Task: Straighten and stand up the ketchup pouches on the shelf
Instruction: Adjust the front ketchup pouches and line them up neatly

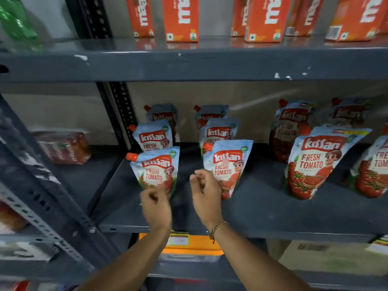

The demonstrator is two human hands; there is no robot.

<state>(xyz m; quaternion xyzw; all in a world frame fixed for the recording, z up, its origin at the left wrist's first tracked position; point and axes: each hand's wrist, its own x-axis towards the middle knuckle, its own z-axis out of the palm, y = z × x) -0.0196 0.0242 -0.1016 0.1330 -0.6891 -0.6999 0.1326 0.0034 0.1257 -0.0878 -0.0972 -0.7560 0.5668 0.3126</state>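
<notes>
- Left hand [156,203]: fingers loosely curled, holding nothing, just in front of the near-left ketchup pouch [156,169], which stands upright
- Right hand [204,191]: fingers curled, empty, beside the near-middle pouch [227,164], also upright
- More pouches [212,131] stand in rows behind on the dark shelf [262,208], larger pouches [315,162] to the right

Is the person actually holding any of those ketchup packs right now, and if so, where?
Nothing is clearly held. The left hand and right hand hover loosely curled in front of the two front ketchup pouches; no grip shows on either.
</notes>
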